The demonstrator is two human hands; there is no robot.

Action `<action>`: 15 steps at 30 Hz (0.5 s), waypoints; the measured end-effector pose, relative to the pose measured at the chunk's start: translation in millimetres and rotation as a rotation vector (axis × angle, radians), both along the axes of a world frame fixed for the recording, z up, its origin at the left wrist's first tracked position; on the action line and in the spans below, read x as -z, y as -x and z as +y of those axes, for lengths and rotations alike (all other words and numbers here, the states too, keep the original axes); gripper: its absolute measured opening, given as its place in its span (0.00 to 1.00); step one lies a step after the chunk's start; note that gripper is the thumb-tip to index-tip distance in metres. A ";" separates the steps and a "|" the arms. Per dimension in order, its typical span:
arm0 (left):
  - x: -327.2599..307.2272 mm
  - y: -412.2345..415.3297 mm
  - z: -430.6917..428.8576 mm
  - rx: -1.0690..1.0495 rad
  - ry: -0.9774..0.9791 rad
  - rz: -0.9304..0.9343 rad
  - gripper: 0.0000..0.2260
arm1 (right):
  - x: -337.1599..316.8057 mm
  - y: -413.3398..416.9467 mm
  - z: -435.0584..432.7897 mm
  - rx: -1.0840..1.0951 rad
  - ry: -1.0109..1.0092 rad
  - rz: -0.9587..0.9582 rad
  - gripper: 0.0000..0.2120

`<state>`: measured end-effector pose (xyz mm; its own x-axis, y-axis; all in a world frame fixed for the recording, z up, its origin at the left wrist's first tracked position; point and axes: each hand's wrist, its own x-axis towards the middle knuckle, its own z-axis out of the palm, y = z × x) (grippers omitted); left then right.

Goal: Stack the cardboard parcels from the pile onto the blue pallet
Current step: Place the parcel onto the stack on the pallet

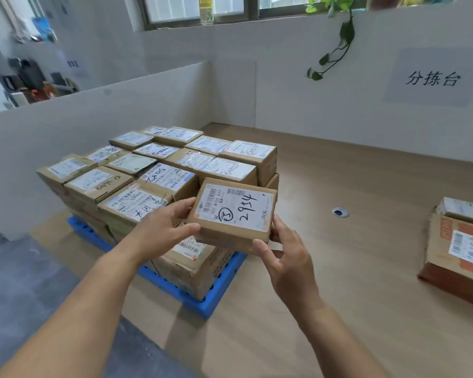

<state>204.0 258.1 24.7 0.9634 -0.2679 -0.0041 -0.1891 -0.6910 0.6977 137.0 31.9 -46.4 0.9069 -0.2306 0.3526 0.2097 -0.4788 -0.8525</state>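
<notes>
The left hand (170, 227) and right hand (284, 255) grip opposite ends of a flat brown cardboard parcel (235, 211). It hangs over the low near-right box (194, 266) on the blue plastic pallet (219, 293), perhaps not touching.

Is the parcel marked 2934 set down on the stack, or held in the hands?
Held. The left hand and right hand grip opposite edges of the parcel, tilted above a lower box on the blue pallet.
</notes>
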 end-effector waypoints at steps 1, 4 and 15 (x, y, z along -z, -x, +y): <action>-1.9 -10.9 6.4 0.009 -0.018 -0.005 0.26 | -1.3 -6.3 7.8 0.018 0.001 0.006 0.30; -7.4 -40.9 23.6 0.056 -0.062 -0.020 0.26 | -4.3 -23.3 31.5 0.080 -0.001 0.026 0.32; -0.7 -118.6 69.0 0.279 -0.176 -0.134 0.23 | 7.1 -64.0 97.4 0.270 0.067 0.065 0.27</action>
